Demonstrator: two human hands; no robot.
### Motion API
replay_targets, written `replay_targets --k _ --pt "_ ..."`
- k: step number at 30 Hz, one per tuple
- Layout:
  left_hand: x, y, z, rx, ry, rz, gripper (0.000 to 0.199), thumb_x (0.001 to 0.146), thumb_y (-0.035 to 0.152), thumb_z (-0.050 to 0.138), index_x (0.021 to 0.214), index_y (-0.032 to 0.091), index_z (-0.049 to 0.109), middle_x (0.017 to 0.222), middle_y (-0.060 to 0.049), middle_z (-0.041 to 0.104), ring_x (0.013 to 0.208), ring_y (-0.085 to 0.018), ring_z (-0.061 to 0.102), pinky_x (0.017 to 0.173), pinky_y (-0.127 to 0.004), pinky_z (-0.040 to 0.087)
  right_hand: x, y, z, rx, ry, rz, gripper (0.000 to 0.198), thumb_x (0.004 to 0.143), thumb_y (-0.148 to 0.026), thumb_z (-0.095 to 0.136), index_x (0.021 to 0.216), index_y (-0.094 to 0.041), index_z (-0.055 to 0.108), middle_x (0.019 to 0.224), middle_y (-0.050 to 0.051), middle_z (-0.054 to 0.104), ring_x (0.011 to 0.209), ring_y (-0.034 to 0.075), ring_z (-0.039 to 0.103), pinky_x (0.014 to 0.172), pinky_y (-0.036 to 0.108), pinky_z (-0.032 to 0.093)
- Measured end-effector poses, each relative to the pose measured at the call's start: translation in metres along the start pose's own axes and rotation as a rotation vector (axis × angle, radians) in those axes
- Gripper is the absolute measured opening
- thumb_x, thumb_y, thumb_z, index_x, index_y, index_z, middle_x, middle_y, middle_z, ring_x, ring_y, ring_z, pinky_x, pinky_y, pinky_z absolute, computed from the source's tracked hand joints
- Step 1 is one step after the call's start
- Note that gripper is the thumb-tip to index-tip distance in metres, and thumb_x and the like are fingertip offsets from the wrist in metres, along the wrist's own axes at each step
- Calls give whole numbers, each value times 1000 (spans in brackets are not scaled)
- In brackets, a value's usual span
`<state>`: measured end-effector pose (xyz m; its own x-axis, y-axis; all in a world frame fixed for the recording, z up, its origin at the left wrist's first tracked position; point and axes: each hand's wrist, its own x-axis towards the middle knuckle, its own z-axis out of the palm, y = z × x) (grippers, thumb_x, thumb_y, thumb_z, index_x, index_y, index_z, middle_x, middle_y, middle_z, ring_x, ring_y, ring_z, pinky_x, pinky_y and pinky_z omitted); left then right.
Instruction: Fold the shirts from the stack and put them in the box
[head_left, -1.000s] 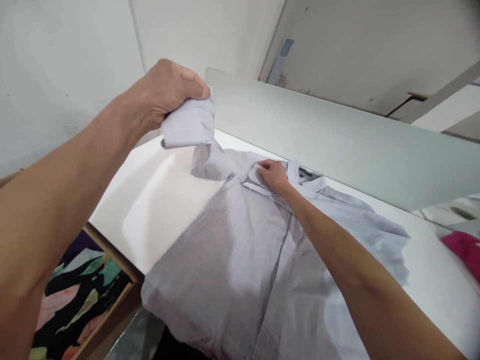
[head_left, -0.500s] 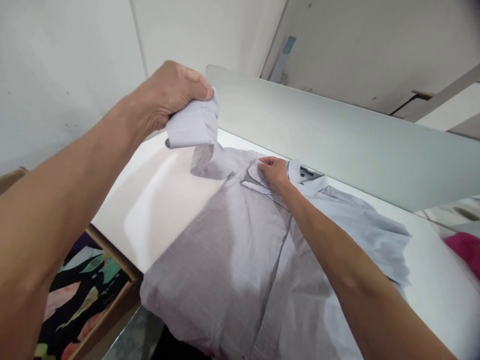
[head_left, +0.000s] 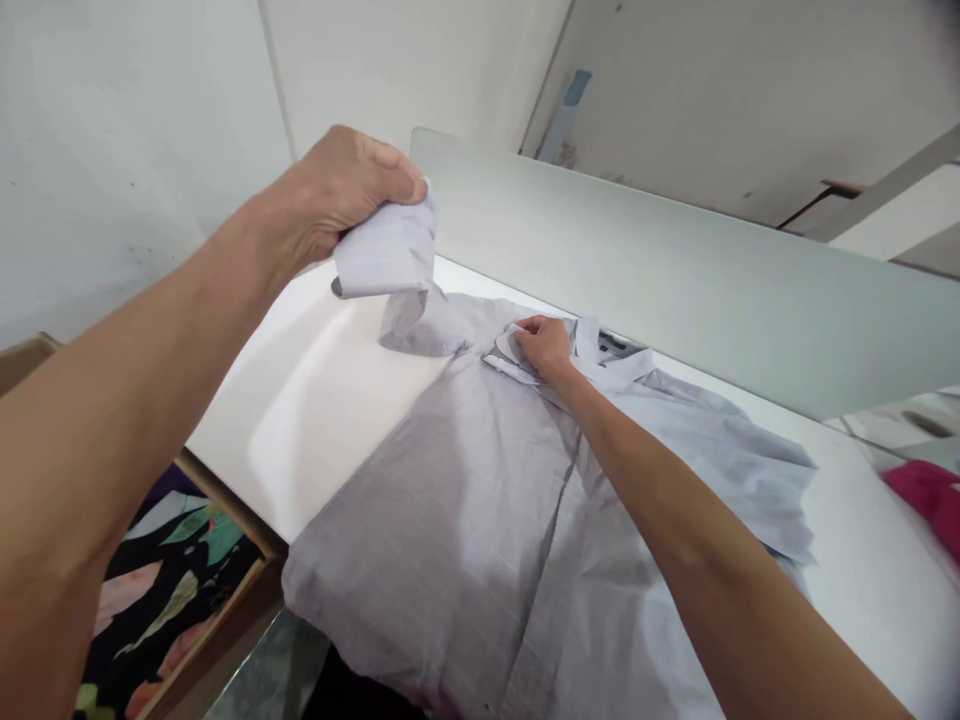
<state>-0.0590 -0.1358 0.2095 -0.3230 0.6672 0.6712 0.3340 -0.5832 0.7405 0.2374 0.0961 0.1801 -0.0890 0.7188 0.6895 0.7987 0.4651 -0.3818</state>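
Observation:
A light grey button-up shirt (head_left: 450,500) lies front up across a white table, its lower part hanging over the near edge. My left hand (head_left: 360,185) is closed on the end of one sleeve (head_left: 386,250), holding it raised above the table at the upper left. Close to the collar (head_left: 619,370), my right hand (head_left: 544,347) pinches a small pale flap of cloth (head_left: 510,350) on the shirt's chest; its fingertips are partly hidden. The other sleeve side spreads out flat to the right.
A frosted panel (head_left: 637,260) stands along the back of the white table (head_left: 277,420). At lower left is a cardboard box (head_left: 232,510) holding dark floral cloth (head_left: 172,580). Magenta cloth (head_left: 926,500) lies at the right edge. Behind the left side rises a white wall (head_left: 135,120).
Very little differs. My right hand has shifted slightly left, and the flap under its fingers looks a bit more folded. My left hand still holds the sleeve up in nearly the same place.

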Motion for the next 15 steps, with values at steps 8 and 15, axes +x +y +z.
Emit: replay_targets --k 8,15 --pt "0 -4 -1 -13 2 12 19 89 18 73 105 8 78 90 -4 71 82 -9 66 93 -37 58 -9 0 -2 -173 30 -149 49 80 -21 55 124 -12 74 132 18 71 127 33 62 114 48 46" --pt "-1 6 2 -44 11 -51 18 94 18 67 106 5 73 91 -3 66 102 -16 65 94 -41 50 -40 9 -4 -259 -215 -477 52 95 -42 54 135 -13 68 154 20 57 147 35 48 125 53 35"
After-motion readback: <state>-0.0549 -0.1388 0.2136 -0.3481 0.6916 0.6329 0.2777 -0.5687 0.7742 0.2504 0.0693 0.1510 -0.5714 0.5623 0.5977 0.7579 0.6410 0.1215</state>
